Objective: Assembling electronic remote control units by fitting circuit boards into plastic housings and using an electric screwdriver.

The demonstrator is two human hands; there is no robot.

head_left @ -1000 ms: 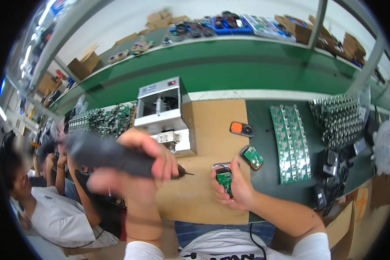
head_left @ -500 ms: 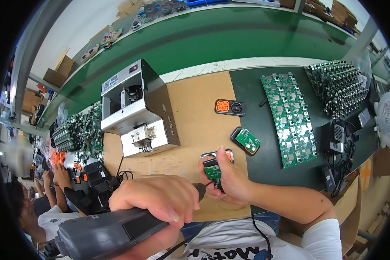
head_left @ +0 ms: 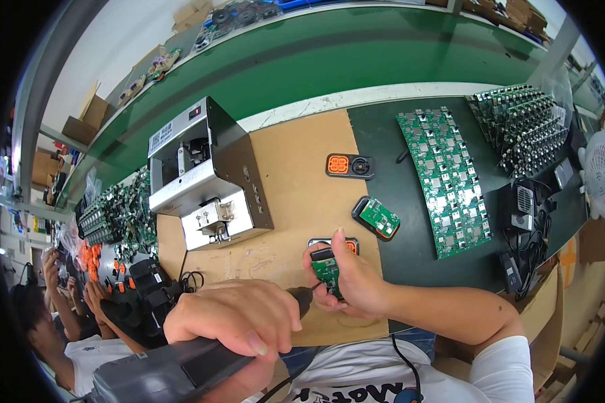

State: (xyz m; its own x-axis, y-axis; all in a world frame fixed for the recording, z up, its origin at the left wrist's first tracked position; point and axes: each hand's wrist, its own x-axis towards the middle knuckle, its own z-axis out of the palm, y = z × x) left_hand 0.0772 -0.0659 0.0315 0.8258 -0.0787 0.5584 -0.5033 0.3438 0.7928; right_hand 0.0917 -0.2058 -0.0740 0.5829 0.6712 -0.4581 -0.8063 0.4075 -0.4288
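So the left hand (head_left: 238,316) has its fingers wrapped round a chunky dark driver (head_left: 148,375), and the right hand (head_left: 359,282) has its fingers closed on a small green circuit board (head_left: 327,270) over the near part of the tabletop (head_left: 417,277). My worry: the tip's right by the board's lower left side (can't tell if it's touching), so any wobble from either hand could make it skid and scratch something, or jab the fingers behind. A loose pinch might let the board twist too. A second ago the driver was a blur, tip well apart from the board; now it's right there. Farther out, the other board in its black case (head_left: 381,218) and the orange-and-black unit (head_left: 349,165) keep the same layout.
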